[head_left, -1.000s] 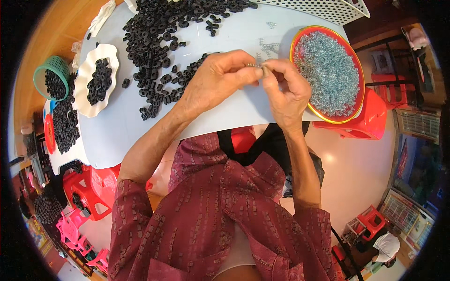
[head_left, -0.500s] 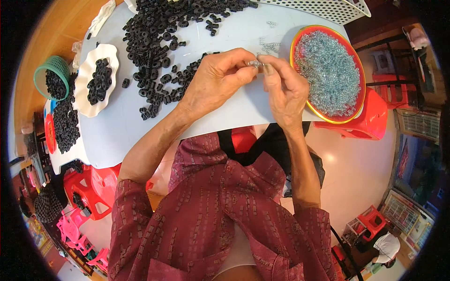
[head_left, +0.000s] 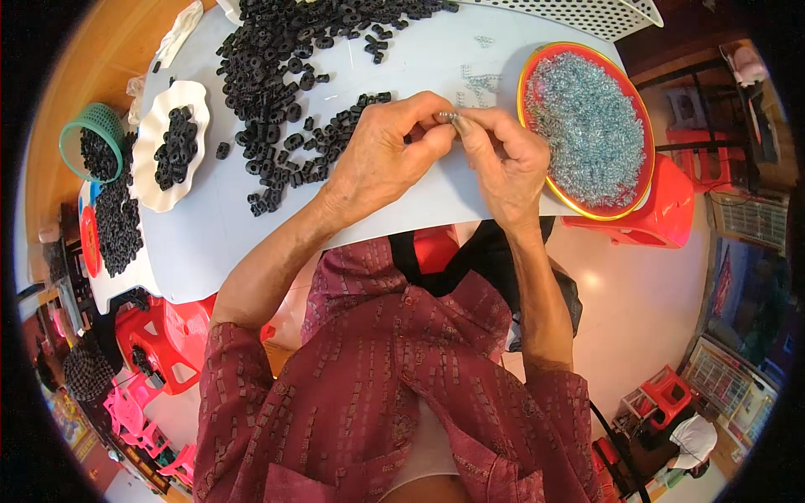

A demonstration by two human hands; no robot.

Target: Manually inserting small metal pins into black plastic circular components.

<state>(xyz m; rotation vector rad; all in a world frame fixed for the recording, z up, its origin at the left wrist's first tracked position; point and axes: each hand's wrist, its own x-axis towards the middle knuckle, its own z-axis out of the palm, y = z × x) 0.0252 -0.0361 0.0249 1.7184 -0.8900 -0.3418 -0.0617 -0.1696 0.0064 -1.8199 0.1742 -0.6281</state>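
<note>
In the head view, you held one small spring (head_left: 447, 116) above the table (head_left: 201, 235), toward the right part of its near edge. It was a short metal coil, silver-grey with a dull shine, its turns showing as fine ridges; your fingertips covered part of it, so its full length could not be told. It lay roughly crosswise between your hands. Your left hand (head_left: 381, 155) pinched it between thumb and forefinger, the other fingers curled beneath. Your right hand (head_left: 511, 163) gripped the opposite end, thumb and forefinger closed on it, the two sets of fingertips almost meeting. Whether anything else sat inside your left palm, you could not tell from this angle. By the table's right edge stood a red tray (head_left: 647, 147) with a yellow rim, filled with a heap of springs (head_left: 587, 126), glassy and bluish-silver. More loose coils (head_left: 480, 84) were scattered between your hands and the far edge, where a white perforated basket (head_left: 579, 17) stood near the far right corner. Black parts (head_left: 268, 92), small, matt and knobbly, spread from the far edge down to beside your left hand. Near the left edge, a white scalloped plate (head_left: 149, 155) bore a smaller pile of similar black pieces (head_left: 176, 147).
</note>
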